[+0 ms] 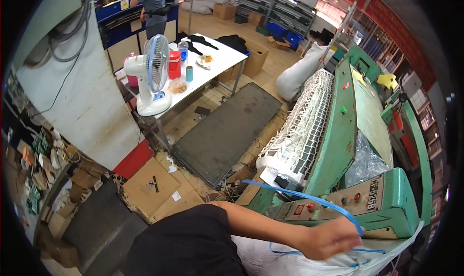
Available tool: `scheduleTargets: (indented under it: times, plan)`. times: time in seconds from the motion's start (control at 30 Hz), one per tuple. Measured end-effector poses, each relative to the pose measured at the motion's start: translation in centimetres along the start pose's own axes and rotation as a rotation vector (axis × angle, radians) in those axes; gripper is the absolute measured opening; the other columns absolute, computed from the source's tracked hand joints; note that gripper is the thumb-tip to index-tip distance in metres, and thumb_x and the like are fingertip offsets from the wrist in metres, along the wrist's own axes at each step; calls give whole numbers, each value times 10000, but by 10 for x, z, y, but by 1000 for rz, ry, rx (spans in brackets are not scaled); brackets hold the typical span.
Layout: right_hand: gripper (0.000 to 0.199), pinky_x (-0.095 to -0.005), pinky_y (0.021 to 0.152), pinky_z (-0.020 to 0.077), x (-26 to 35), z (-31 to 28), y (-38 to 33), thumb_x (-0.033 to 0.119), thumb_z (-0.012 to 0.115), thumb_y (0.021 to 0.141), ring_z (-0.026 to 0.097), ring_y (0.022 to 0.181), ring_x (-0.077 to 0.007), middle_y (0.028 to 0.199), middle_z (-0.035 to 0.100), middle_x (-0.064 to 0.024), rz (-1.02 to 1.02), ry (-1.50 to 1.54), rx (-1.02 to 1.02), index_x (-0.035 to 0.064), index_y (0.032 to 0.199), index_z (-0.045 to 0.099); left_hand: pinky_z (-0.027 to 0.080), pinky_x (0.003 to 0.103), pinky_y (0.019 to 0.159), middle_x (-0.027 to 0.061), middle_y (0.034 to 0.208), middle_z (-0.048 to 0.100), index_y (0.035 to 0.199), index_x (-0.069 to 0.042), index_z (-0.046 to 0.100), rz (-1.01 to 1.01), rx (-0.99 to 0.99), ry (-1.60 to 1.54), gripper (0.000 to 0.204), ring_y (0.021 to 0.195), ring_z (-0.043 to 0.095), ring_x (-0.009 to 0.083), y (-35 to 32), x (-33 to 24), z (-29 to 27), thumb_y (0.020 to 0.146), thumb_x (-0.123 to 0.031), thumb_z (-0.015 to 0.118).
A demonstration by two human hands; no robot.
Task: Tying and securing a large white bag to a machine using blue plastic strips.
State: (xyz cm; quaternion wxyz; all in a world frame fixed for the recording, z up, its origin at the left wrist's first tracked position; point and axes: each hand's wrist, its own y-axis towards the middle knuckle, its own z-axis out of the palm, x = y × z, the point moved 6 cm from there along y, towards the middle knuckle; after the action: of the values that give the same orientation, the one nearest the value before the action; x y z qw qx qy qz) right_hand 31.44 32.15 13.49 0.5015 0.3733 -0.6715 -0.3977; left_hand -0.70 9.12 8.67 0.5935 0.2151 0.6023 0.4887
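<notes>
My left arm, in a black sleeve, reaches across the lower middle to the right. Its hand (pixel 331 238) is closed, slightly blurred, with a blue plastic strap (pixel 309 196) pinched at the fingertips. From there the strap's loose end arcs up and to the left, over the side of a green machine. Below the hand lies a bulging white woven sack (pixel 258 256). More blue strap (pixel 286 252) runs along the sack under the hand and beyond it to the right. My right hand does not show.
The green machine (pixel 333 136), with a control panel and a roller wrapped in white webbing (pixel 302 119), stands at the right. A dark mat (pixel 227 133) covers floor beside a white table (pixel 220 58) bearing a fan (pixel 153 73). Flattened cardboard (pixel 151 185) lies at the left.
</notes>
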Motion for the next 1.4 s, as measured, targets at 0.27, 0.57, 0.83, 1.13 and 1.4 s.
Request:
scheduleTargets:
  times: [0.27, 0.57, 0.83, 1.13, 1.4]
  plan:
    - [244, -384, 727, 520, -148, 80, 163, 170, 628, 931, 638, 749, -294, 774, 652, -161, 284, -71, -120, -63, 887, 686, 409, 454, 684, 143, 777, 528, 888, 12, 513, 418, -178, 687, 267, 727, 519, 332, 75, 105, 253, 860, -225, 632]
    - [277, -261, 695, 479, -203, 63, 46, 197, 638, 986, 593, 774, -105, 869, 689, -68, 368, 28, -297, -45, 1118, 663, 461, 539, 696, 327, 863, 564, 982, 15, 405, -277, 319, 546, 192, 845, 595, 505, 110, 161, 248, 954, -124, 535]
    - [211, -229, 693, 455, -155, 53, 73, 132, 630, 984, 552, 762, -63, 845, 679, -24, 333, 487, -558, -67, 993, 699, 402, 391, 510, 203, 649, 512, 900, 14, 398, 17, 102, 432, 180, 582, 577, 414, 153, 131, 261, 902, 2, 578]
    - [252, -241, 654, 450, -128, 30, 150, 167, 595, 999, 530, 707, -68, 775, 644, -22, 278, 172, -386, -66, 997, 691, 321, 354, 541, 118, 684, 365, 810, 2, 385, 246, -121, 383, 232, 582, 365, 227, 225, 92, 278, 874, -24, 606]
    - [276, -210, 619, 372, -126, 19, 82, 216, 579, 1021, 451, 690, -37, 737, 557, 31, 334, 502, -460, -24, 892, 623, 278, 289, 458, 30, 616, 369, 744, -57, 364, 295, -66, 363, 350, 495, 344, 122, 158, 55, 237, 857, 25, 685]
